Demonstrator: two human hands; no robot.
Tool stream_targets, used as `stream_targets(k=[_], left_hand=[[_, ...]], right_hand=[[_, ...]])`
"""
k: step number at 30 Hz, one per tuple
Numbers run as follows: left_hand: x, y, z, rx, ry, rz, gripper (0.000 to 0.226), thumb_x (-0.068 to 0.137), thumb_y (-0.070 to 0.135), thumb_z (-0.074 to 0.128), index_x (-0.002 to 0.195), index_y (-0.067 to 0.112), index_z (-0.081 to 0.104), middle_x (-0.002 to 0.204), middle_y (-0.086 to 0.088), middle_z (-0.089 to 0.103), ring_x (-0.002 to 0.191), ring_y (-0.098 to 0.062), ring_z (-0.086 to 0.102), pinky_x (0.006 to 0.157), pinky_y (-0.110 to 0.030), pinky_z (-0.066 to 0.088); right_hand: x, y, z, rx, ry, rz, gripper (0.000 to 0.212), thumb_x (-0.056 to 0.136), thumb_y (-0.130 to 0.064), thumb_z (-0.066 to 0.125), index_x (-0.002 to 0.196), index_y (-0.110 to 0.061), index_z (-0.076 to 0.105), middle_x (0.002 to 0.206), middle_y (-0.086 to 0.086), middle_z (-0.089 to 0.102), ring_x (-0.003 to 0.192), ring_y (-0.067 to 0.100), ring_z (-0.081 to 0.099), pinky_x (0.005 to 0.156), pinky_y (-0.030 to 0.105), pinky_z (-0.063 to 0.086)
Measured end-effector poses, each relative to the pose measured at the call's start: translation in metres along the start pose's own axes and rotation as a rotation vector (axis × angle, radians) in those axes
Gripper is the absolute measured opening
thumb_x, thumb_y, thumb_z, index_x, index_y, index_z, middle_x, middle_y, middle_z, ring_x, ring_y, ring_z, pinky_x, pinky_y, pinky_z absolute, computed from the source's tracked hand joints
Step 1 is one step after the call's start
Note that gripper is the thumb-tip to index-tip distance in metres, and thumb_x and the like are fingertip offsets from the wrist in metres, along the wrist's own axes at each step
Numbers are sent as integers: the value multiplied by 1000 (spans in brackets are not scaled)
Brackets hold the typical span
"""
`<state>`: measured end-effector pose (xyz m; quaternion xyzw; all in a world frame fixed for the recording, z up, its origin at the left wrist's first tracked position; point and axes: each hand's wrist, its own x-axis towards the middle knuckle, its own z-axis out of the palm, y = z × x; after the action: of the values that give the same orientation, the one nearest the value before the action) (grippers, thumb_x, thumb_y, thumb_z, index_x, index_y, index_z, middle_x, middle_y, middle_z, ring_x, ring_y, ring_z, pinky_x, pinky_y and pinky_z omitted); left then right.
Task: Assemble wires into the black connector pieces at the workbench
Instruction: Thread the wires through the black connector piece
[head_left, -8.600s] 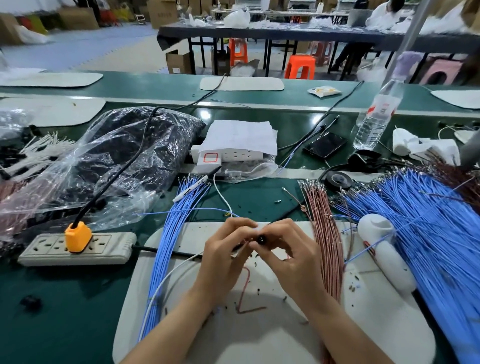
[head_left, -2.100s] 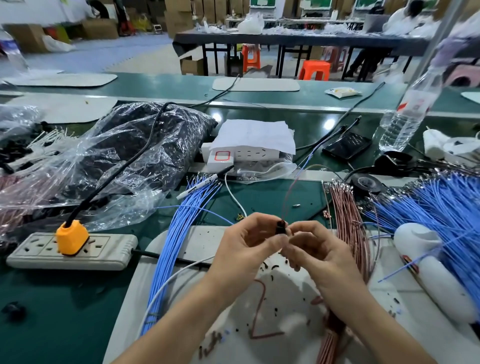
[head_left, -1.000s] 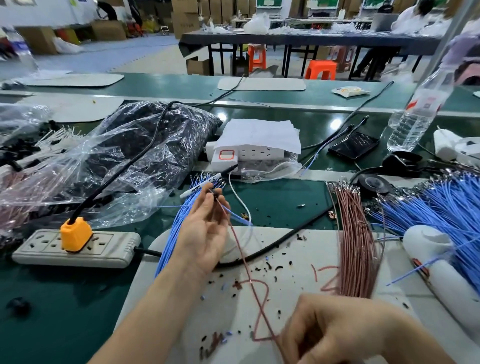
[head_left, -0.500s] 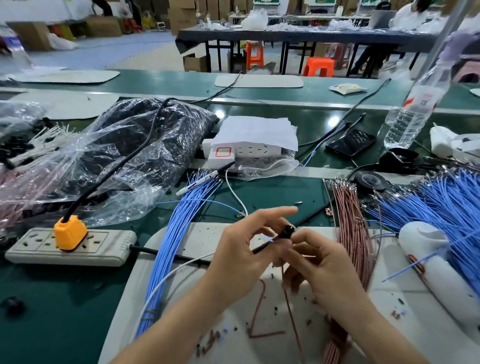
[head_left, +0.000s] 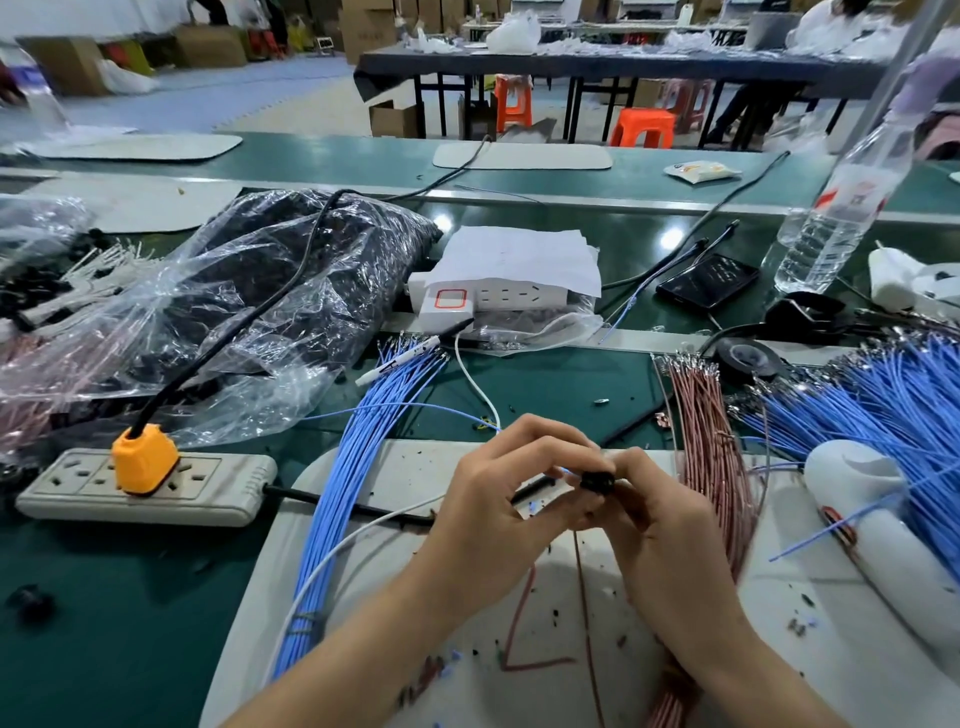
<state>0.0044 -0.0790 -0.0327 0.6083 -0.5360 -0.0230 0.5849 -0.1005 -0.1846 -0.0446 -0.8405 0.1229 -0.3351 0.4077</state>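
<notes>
Both hands meet over the white work mat (head_left: 395, 467). A small black connector (head_left: 597, 480) on the end of a black cable sits between them. My left hand (head_left: 511, 499) has its fingers curled round the cable just behind the connector, with a short bit of blue wire showing at its fingertips. My right hand (head_left: 657, 512) pinches the connector from the right. A thin brown wire (head_left: 584, 613) hangs down from the hands onto the mat. A bundle of blue wires (head_left: 353, 467) lies left of the hands and a bundle of brown wires (head_left: 711, 457) right of them.
A power strip with an orange plug (head_left: 143, 457) lies at the left. A plastic bag of black parts (head_left: 249, 291) sits behind it. A large blue wire pile (head_left: 883, 410), a white tool (head_left: 883, 514), a phone (head_left: 706, 280) and a water bottle (head_left: 836, 218) fill the right.
A second ago my left hand reached out to the blue bundle while the right hung low. Both hands came back together on the connector, now held slightly lower and closer, fingers curled tighter.
</notes>
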Motion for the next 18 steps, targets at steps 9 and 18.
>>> stream_targets(k=[9,18], left_hand=[[-1,2,0,13,2,-18,19,79,3,71,98,7,71,95,-2,66,88,-8,63,81,-16,46],[-2,-2,0,-52,0,-27,18,81,3,70,98,5,70,94,-5,67,84,-20,65,77,-38,54]], right_hand=[[-1,-1,1,-82,34,-98,19,79,3,56,88,-12,60,73,-17,57,71,-15,53,65,-1,37],[-2,4,2,-113,-22,-79,5,85,0,58,88,-3,62,72,-4,61,70,-13,54,62,-1,35]])
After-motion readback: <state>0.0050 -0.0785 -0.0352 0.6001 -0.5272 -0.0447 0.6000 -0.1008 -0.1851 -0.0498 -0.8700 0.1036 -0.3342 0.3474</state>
